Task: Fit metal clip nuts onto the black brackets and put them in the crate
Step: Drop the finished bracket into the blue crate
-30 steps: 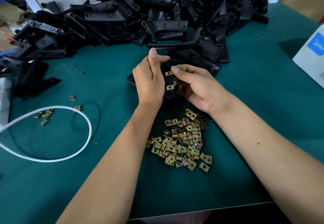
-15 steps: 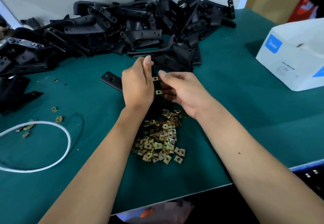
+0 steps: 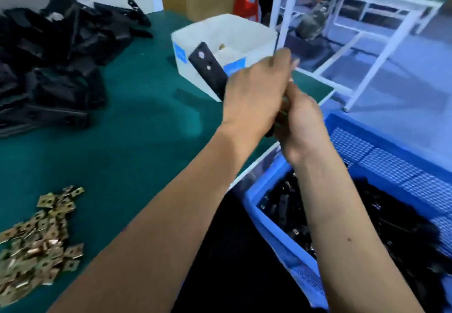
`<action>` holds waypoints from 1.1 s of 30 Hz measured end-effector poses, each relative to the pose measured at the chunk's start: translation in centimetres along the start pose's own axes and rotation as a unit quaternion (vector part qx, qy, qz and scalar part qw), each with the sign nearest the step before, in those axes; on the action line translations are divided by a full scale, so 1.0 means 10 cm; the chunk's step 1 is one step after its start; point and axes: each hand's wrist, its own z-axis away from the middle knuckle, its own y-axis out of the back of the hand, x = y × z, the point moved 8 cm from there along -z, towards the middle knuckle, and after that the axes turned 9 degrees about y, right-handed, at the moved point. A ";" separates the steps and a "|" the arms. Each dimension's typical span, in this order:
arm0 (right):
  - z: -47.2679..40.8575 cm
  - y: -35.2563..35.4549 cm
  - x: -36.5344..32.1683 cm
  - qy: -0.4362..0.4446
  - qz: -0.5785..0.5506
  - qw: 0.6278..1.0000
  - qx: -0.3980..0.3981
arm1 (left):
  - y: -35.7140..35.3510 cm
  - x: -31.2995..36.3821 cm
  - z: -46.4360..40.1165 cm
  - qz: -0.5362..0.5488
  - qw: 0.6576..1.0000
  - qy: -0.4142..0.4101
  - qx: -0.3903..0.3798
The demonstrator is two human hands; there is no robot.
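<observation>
Your hands have swung off the nut pile (image 3: 36, 237) w/ the bracket (image 3: 208, 68): left hand (image 3: 254, 95) grasps it, right hand (image 3: 302, 121) clenched at its lower end, now just above the blue crate (image 3: 271, 219), so drop-off's prob next. Farther back, white box (image 3: 195, 68) has blue labels, too blurred to read.

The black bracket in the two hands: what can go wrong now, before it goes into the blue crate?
1. The bracket is not yet over the blue crate; released now, it may land on the green table or the floor.
2. The left hand and right hand hide the clip nuts, so a loose one may go unnoticed.
</observation>
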 end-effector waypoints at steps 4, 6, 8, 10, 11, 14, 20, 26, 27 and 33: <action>0.09 1.23 0.20 -0.062 -0.159 0.985 0.033 | -0.91 1.08 0.46 0.151 0.960 -0.064 -0.225; 0.20 1.79 0.35 -0.087 -0.168 0.979 0.081 | -1.28 1.38 0.80 0.233 0.916 -0.059 -0.320; 0.32 2.27 0.55 -0.108 -0.142 0.975 0.135 | -1.54 1.58 1.12 0.279 0.875 -0.071 -0.389; 0.45 2.68 0.84 -0.138 -0.118 0.965 0.187 | -1.73 1.59 1.36 0.283 0.861 -0.076 -0.416; 0.53 2.84 1.02 -0.165 -0.104 0.958 0.210 | -1.81 1.54 1.44 0.275 0.861 -0.072 -0.422; 0.84 3.18 1.61 -0.263 -0.083 0.925 0.261 | -1.99 1.33 1.63 0.230 0.856 -0.050 -0.461; 1.23 3.47 2.18 -0.339 0.076 0.857 0.381 | -1.86 1.14 1.58 0.204 0.862 -0.036 -0.463; 1.03 3.20 1.54 -0.338 0.420 0.754 0.375 | -1.37 1.30 1.09 0.230 0.900 -0.093 -0.358; 0.89 3.05 1.37 -0.288 0.432 0.769 0.372 | -1.27 1.28 0.98 0.239 0.908 -0.089 -0.331; 0.13 1.69 0.10 0.054 0.498 0.819 0.279 | -0.65 0.72 0.43 0.288 0.942 -0.011 -0.169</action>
